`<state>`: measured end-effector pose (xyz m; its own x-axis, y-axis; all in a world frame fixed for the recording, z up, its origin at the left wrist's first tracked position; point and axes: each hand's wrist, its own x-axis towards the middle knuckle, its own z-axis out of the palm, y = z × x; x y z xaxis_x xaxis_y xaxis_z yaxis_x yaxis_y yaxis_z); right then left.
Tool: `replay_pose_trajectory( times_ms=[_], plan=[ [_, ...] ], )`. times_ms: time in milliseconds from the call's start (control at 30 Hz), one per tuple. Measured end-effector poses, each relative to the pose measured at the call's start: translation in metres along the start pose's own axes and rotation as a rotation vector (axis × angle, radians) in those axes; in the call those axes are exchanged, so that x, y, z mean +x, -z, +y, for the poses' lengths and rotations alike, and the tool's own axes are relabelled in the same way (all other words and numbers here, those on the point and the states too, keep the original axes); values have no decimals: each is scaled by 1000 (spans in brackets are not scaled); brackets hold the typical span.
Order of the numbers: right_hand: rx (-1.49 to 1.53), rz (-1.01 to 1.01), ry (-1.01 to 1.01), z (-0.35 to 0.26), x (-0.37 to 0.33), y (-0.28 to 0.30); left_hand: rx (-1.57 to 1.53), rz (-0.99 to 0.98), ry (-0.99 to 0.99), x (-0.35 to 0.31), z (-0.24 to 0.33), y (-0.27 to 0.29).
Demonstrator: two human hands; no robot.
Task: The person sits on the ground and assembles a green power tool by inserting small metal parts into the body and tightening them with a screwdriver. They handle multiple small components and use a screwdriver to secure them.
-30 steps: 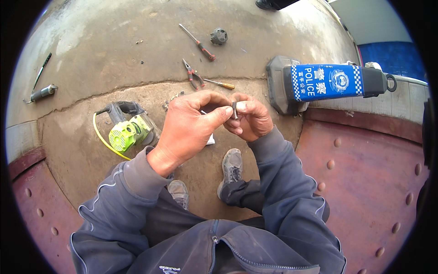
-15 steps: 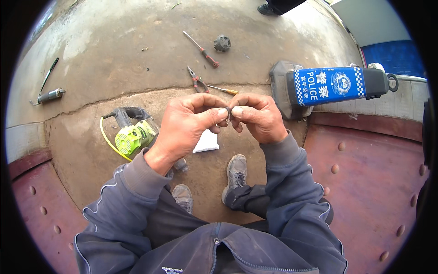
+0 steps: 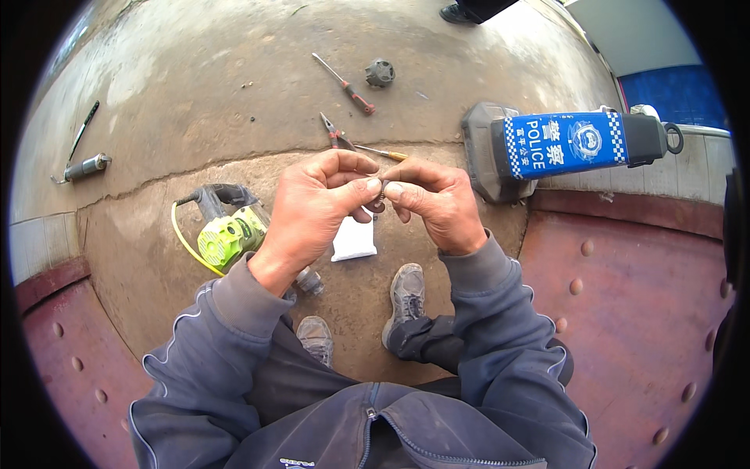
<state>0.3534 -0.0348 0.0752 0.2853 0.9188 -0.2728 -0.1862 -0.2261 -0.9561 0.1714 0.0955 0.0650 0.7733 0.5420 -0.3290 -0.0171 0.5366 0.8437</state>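
Note:
My left hand (image 3: 316, 207) and my right hand (image 3: 439, 202) meet in front of me, thumbs and forefingers pinching a small dark part with a coil spring (image 3: 381, 195). The fingertips cover much of it, so its exact kind is unclear. Below the hands, a white packet (image 3: 354, 241) lies on the ground. To the left of my left hand rests a green and black power tool (image 3: 226, 238) with a yellow cord (image 3: 182, 241). Just beyond my fingers are pliers (image 3: 334, 134) with red and black handles and a small yellow-handled screwdriver (image 3: 393, 155).
Farther off lie a red-and-black screwdriver (image 3: 358, 99) and a round black part (image 3: 380, 73). At left is a metal cylinder with a rod (image 3: 87, 166). A blue checkered sign stand (image 3: 582, 146) lies at right. Reddish studded panels (image 3: 625, 297) flank me. Someone's shoe (image 3: 457, 14) shows at the top.
Both hands have shifted slightly left, still pinching the small part. The part now sits more tilted, and its spring shows more between the thumbs.

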Motion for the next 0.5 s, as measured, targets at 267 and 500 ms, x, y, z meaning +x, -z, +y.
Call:
replay_pose_trajectory(
  times_ms=[267, 500],
  plan=[
    [176, 74, -66, 9, -1, -6, 46, -19, -62, 0, -3, 1],
    [244, 139, -69, -1, -4, 2, -95, -44, -51, 9, -5, -11]
  ],
)
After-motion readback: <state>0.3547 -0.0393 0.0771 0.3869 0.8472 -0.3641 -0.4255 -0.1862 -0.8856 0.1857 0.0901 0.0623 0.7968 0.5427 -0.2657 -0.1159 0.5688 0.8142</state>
